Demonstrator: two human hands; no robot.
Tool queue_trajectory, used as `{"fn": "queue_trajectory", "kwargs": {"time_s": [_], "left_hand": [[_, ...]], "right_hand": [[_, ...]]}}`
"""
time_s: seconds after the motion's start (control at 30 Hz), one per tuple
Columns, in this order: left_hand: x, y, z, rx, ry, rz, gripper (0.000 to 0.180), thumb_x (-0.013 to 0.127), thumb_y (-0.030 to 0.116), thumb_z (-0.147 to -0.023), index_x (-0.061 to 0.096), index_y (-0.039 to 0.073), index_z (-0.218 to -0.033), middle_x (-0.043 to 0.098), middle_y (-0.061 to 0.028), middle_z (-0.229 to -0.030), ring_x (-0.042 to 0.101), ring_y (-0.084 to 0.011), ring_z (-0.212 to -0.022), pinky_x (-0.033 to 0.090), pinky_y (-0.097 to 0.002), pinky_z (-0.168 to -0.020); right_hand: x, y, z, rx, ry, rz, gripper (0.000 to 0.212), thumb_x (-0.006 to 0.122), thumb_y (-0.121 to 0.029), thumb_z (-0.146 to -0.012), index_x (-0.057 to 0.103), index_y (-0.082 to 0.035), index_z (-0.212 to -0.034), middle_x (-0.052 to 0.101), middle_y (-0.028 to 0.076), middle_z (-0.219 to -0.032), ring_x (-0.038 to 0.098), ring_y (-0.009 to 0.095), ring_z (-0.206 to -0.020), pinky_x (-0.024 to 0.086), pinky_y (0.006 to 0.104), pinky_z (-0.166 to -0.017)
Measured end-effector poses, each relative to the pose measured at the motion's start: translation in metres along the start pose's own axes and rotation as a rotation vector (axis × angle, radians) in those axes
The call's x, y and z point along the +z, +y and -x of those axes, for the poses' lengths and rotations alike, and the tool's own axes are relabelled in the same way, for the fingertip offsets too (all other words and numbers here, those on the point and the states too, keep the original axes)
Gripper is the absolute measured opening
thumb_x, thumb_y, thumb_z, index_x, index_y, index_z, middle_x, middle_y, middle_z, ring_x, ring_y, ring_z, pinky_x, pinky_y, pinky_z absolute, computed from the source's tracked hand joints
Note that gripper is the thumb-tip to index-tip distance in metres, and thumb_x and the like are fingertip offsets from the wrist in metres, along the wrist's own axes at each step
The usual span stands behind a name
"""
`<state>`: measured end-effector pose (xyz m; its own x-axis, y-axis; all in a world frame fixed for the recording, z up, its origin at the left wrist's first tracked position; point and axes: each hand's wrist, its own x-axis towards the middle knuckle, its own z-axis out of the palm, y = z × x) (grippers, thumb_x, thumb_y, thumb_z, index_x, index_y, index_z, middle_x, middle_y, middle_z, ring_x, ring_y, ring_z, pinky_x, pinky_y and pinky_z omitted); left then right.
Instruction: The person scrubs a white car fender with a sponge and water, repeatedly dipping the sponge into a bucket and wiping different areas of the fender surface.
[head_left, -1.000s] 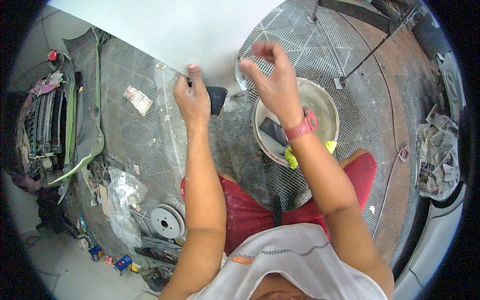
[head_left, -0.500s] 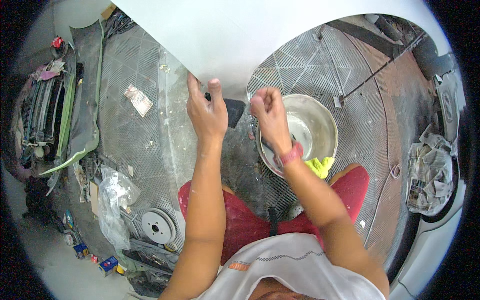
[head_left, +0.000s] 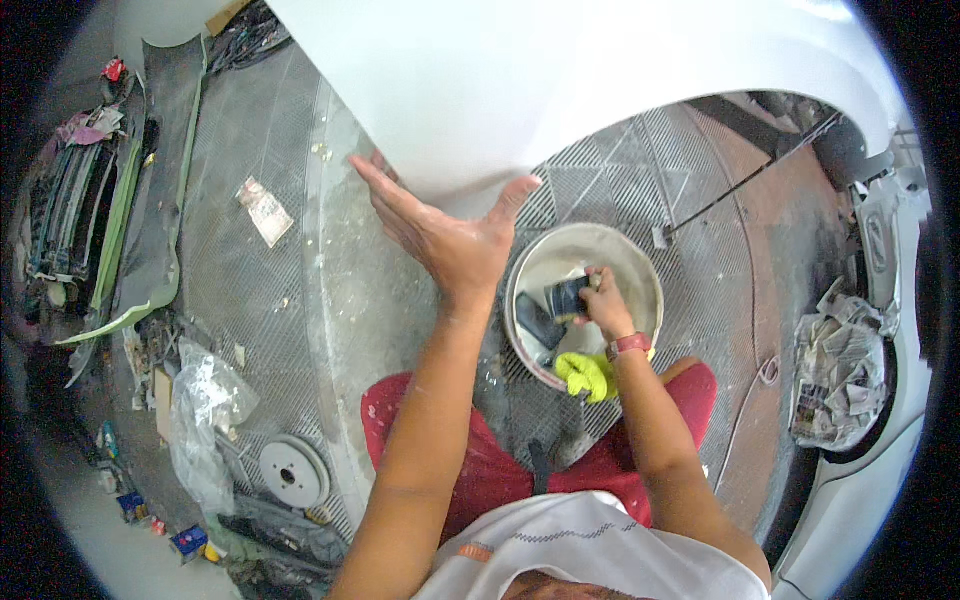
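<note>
A white car fender [head_left: 440, 90] spreads across the top, its curved wheel-arch edge to the right. At its lower corner is my left hand [head_left: 450, 235], open with thumb and fingers spread and nothing held. Whether it touches the fender, I cannot tell. My right hand [head_left: 606, 302], closed, grips a dark rectangular piece of sandpaper [head_left: 567, 298] inside a pale round bucket [head_left: 652, 270]. Another dark flat piece [head_left: 538, 322] leans inside the bucket's left side, partly overlapped by the held one. Over the near rim hangs a bright yellow cloth [head_left: 588, 375].
A brake disc [head_left: 292, 472] and a clear plastic bag [head_left: 208, 395] lie at the left. Beyond them stands a long dark panel with a green edge [head_left: 165, 200]. A crumpled paper-filled bundle [head_left: 840, 370] sits by the right bodywork; a thin hose [head_left: 768, 375] crosses the floor.
My right hand has moved from the fender's edge down into the bucket and now grips sandpaper. My left hand has opened wider and turned; the dark piece beside it no longer shows there.
</note>
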<state>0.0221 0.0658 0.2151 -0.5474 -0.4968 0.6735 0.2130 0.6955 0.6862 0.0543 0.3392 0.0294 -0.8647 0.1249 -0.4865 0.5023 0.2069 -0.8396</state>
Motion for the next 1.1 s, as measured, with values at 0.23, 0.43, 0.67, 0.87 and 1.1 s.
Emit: {"fn": "queue_trajectory", "kwargs": {"time_s": [0.23,0.43,0.67,0.87,1.1], "left_hand": [[0.017,0.007,0.003,0.037,0.027,-0.038,0.166,0.099,0.063,-0.067,-0.009,-0.010,-0.169,0.015,-0.0462,-0.170,0.031,-0.0601,-0.156,0.035,-0.0614,-0.126],[0.002,0.002,0.005,-0.004,-0.088,-0.137,0.163,0.098,0.061,-0.070,-0.011,-0.010,-0.169,0.017,-0.0479,-0.169,0.033,-0.0617,-0.155,0.039,-0.0612,-0.125],[0.002,-0.001,0.009,0.001,-0.156,-0.188,0.162,0.098,0.056,-0.074,-0.015,-0.013,-0.166,0.015,-0.0480,-0.168,0.031,-0.0621,-0.155,0.037,-0.0612,-0.126],[0.009,-0.016,0.009,0.059,-0.109,-0.079,0.161,0.100,0.051,-0.073,-0.016,-0.007,-0.168,0.015,-0.0455,-0.170,0.031,-0.0598,-0.156,0.035,-0.0590,-0.128],[0.007,-0.040,0.006,0.020,-0.107,0.145,0.133,0.084,0.062,-0.091,0.002,-0.004,-0.172,0.026,-0.0372,-0.171,0.038,-0.0534,-0.155,0.038,-0.0556,-0.125]], "right_hand": [[0.004,0.086,-0.096,0.507,0.263,-0.665,0.041,0.058,-0.004,-0.100,0.059,-0.009,-0.141,0.070,0.017,-0.121,0.076,0.036,-0.088,0.070,0.0486,-0.059],[0.034,0.109,-0.065,0.590,0.507,-0.985,0.044,0.066,-0.010,-0.099,0.060,-0.011,-0.143,0.073,0.015,-0.116,0.076,0.040,-0.090,0.067,0.0519,-0.063],[0.033,0.062,-0.066,0.157,0.276,0.009,0.052,0.071,-0.013,-0.095,0.059,-0.012,-0.145,0.076,0.017,-0.107,0.075,0.044,-0.091,0.063,0.0535,-0.071],[0.013,0.004,-0.018,-0.451,0.004,0.609,0.055,0.066,-0.005,-0.087,0.065,-0.012,-0.142,0.078,0.024,-0.106,0.073,0.048,-0.102,0.057,0.0551,-0.093],[-0.087,-0.148,0.086,-0.839,0.431,-0.017,0.051,0.048,0.006,-0.098,0.063,0.002,-0.146,0.069,0.017,-0.147,0.061,0.029,-0.141,0.040,0.0386,-0.124]]}}
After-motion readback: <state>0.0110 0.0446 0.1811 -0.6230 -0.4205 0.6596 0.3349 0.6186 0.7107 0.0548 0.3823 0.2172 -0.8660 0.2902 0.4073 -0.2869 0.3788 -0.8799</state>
